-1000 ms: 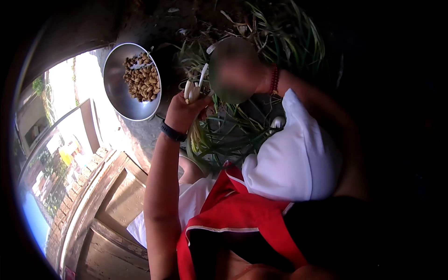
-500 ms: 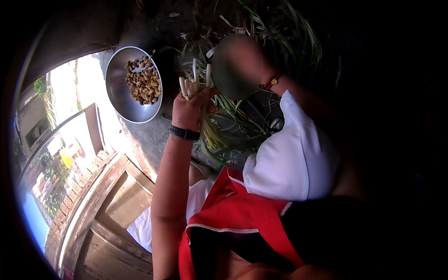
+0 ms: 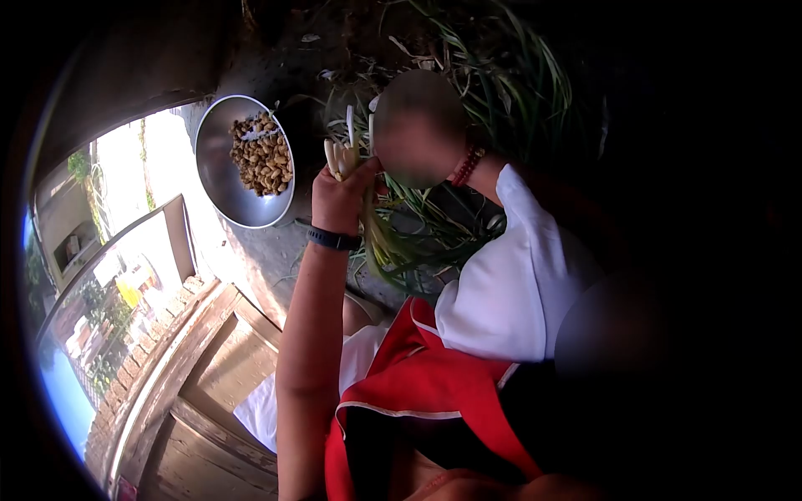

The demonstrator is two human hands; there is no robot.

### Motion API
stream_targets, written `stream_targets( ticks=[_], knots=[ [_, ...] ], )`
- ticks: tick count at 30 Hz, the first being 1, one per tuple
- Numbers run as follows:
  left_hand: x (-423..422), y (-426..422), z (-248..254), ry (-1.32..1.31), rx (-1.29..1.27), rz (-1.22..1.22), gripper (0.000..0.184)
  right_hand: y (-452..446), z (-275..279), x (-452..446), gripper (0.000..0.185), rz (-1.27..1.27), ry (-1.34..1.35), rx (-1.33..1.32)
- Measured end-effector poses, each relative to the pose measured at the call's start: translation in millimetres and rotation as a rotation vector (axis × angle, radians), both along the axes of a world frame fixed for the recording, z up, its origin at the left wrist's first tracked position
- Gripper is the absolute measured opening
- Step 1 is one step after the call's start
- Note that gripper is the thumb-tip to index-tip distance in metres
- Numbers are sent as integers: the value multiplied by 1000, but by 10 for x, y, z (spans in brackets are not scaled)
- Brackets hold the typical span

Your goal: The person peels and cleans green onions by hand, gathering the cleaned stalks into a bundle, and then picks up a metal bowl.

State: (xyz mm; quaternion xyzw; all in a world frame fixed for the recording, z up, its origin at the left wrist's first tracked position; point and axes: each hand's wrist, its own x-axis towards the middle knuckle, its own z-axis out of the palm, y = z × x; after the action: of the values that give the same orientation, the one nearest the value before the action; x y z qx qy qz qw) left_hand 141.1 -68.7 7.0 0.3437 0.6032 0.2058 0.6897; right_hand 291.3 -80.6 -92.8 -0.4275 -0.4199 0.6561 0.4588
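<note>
My left hand (image 3: 341, 196), with a dark band at its wrist, is closed around a bunch of green onions (image 3: 342, 157). Their white ends point up and the green leaves hang below the fist. My right hand (image 3: 422, 138) is beside the bunch, just right of my left fingertips. A round blur covers its fingers, so what they hold cannot be made out. Red beads (image 3: 468, 166) circle that wrist. More green leaves (image 3: 518, 104) lie on the ground behind and beneath both hands.
A metal bowl (image 3: 215, 171) holding many small brown pieces stands on the ground at the upper left. A wooden door (image 3: 213, 376) is at the lower left. White cloth (image 3: 493, 296) and red cloth (image 3: 434, 384) cover my body.
Over the last second my left hand has shifted slightly right with the bunch. Since half a second ago my right hand has come slightly lower and closer to the bunch.
</note>
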Motion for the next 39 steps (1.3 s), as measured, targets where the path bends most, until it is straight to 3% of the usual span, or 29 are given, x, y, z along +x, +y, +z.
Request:
stream_targets(
  ticks=[4,12,15,18,22,23,27,30,31,34,37,39],
  knots=[
    [37,-30,-35,-56,-11,30,9,-26,12,35,14,-42,-118,144],
    [129,2,49,-112,-21,18,11,-41,54,28,14,-111,47,140],
    [131,1,57,-109,-43,0,13,-45,186,124,11,-123,-175,31],
    [40,8,110,-61,-34,-10,9,55,-18,379,11,-377,-571,132],
    [-233,57,74,-44,32,141,6,-31,-244,687,17,-37,-1071,214],
    [-314,85,80,-43,19,194,7,-56,-262,726,26,-36,-1068,274],
    [-429,119,141,-21,-90,325,8,6,-208,1041,33,-323,-778,69],
    [-527,126,30,-79,-140,346,9,76,-360,1537,16,-682,-772,103],
    [-557,101,-10,-96,-158,350,10,80,-426,1745,16,-767,-930,99],
    [-500,92,34,-187,-179,364,11,59,-524,2174,18,-865,-1063,-95],
    [-501,106,20,-227,-180,336,12,-11,-525,2325,23,-518,-1228,-274],
    [-524,116,15,-270,-165,319,12,-37,-460,2230,25,-610,-1172,-193]
  ],
)
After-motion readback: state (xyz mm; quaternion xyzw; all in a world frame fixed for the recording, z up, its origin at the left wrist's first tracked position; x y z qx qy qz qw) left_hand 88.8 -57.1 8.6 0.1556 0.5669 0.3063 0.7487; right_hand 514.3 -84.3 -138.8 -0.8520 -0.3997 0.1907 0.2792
